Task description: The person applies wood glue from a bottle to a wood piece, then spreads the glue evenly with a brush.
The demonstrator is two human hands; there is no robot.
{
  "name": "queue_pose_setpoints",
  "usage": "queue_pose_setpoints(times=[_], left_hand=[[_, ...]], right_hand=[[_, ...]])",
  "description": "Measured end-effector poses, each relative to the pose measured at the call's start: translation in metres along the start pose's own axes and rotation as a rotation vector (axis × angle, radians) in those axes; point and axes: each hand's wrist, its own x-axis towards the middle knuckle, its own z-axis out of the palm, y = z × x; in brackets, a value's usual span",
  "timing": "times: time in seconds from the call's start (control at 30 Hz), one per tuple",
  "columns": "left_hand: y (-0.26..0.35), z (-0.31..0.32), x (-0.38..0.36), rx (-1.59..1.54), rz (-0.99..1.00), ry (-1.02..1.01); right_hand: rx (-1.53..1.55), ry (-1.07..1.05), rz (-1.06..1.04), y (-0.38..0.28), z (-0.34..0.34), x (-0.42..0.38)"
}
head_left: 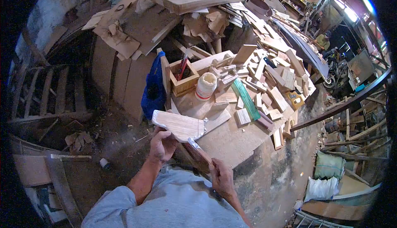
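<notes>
My left hand (162, 146) is closed on the lower left part of a pale wooden board (178, 124), which has white paste along its edges. My right hand (222, 176) grips the lower end of a narrow wooden stick (201, 152). The stick's white-smeared tip touches or nearly touches the board's lower right edge. Behind the board, a white jar (205, 86) with a crusted rim stands on the workbench (231, 147). Beside the jar is a wooden box (185, 83) with red-handled items in it.
Many wood offcuts (279, 97) are heaped on the bench's right side, near a green strip (246, 99) and a yellow tool (295, 99). A blue bag (154, 91) hangs at the bench's left edge. A person (322, 41) is far back at the right.
</notes>
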Motion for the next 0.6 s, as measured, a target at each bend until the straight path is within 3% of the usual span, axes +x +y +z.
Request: queue_pose_setpoints(times=[0.3,0.5,0.6], left_hand=[[-0.007,-0.006,0.004,-0.020,-0.013,-0.018],[-0.005,0.003,0.001,0.043,-0.056,0.021],[-0.009,0.001,0.003,-0.004,-0.043,0.008]], right_hand=[[-0.031,-0.013,-0.092,-0.010,0.000,0.007],[-0.004,-0.047,-0.025,-0.016,-0.007,0.007],[-0.007,-0.037,-0.183,-0.008,-0.007,0.009]])
